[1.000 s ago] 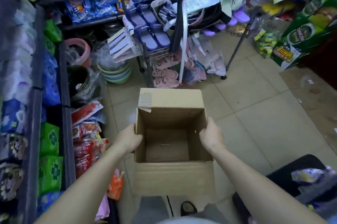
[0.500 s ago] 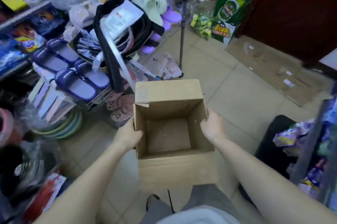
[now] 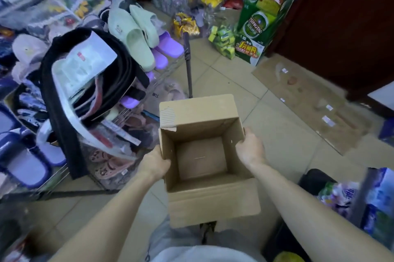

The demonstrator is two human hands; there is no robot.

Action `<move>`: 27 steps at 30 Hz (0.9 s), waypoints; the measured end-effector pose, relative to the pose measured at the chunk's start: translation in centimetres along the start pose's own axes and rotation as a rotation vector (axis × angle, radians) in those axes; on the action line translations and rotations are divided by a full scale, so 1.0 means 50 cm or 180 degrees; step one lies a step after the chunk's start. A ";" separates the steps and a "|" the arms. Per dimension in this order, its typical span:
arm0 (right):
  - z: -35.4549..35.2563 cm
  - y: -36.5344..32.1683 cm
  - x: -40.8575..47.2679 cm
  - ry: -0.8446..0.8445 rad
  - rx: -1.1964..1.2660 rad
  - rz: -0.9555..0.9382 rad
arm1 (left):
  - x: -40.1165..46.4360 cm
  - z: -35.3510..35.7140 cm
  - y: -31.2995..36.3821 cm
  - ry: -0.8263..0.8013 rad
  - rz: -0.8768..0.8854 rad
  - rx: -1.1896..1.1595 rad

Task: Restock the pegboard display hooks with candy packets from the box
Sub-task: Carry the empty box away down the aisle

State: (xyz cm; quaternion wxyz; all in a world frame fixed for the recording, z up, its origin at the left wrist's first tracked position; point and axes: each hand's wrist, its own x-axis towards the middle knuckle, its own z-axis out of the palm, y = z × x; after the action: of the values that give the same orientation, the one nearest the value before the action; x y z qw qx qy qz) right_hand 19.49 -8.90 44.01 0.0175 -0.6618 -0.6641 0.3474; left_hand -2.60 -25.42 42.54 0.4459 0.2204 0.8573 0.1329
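A brown cardboard box (image 3: 213, 202) is carried in front of me above the tiled floor, its top flaps open. Its inside shows only bare cardboard; no candy packets are visible in it. My left hand (image 3: 154, 162) grips the box's left wall, fingers curled round its outer side. My right hand (image 3: 250, 148) grips the right wall the same way. No pegboard or display hooks are in view.
A wire rack of slippers (image 3: 136, 40) and coiled black belts (image 3: 89, 70) stands at the left. Green beer cartons (image 3: 262, 12) and snack bags stand at the back. Flattened cardboard (image 3: 309, 99) lies on the floor at the right. Packaged goods (image 3: 375, 202) sit at the lower right.
I have turned to the right while carrying the box. The shelving at the left has slid out of view, and the beer cartons and flattened cardboard have come closer. Both hands keep their grip.
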 end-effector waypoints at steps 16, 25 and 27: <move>0.083 -0.156 0.532 -0.0288 -0.0456 -0.0448 | 0.436 0.034 0.198 0.0067 -0.0748 -0.0737; 0.319 -0.100 0.801 -0.0966 -0.0859 -0.0810 | 0.689 0.243 0.076 0.0092 -0.1517 -0.1158; 0.383 -0.073 0.864 -0.1147 -0.0998 -0.0960 | 0.745 0.302 0.051 0.0171 -0.1634 -0.1226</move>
State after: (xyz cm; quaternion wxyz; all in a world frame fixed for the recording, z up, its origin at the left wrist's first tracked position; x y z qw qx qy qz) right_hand 1.76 21.62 12.41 -0.1519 -0.4777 -0.7931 0.3460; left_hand -8.32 -4.26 8.76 0.4756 -0.0950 0.8554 0.1817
